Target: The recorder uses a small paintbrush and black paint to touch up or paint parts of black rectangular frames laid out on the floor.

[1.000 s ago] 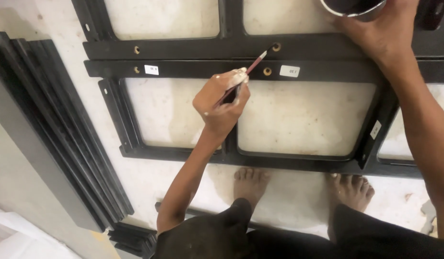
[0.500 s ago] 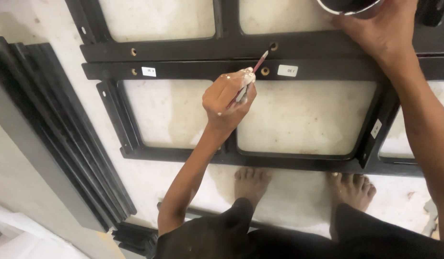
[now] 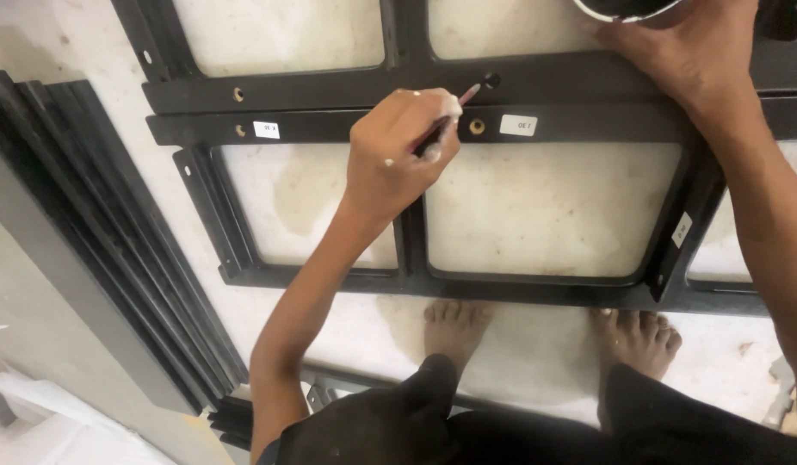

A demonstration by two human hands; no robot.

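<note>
Looking down from the head camera, I see my left hand [image 3: 398, 151] closed around a thin brush [image 3: 450, 116], fingers pinched together on its shaft, with the tip reaching up and to the right to a small round hole [image 3: 491, 80] in the upper black frame [image 3: 330, 86]. The brush tip sits right at the rim of that hole; I cannot tell whether it actually enters it. Pale smears show on my knuckles and fingertips. Just below the tip, on the lower black frame [image 3: 536, 284], a second hole with a brass-coloured ring [image 3: 477, 127] lies beside a small white label [image 3: 518, 125]. Two more ringed holes [image 3: 238, 94] sit further left on the same two bars, near another white label [image 3: 266, 130]. My right hand [image 3: 682, 56] is at the top right, its fingers wrapped on the underside of a round dark container with a white rim [image 3: 627, 9], only partly in view, with the heel of the hand resting over the upper frame. Both frames lie flat on a pale, stained floor [image 3: 545, 207], one bar touching the other. To the left, a stack of long dark bars [image 3: 97, 258] runs diagonally, well apart from my hands. My bare feet [image 3: 454, 323] stand just below the lower frame's edge.
</note>
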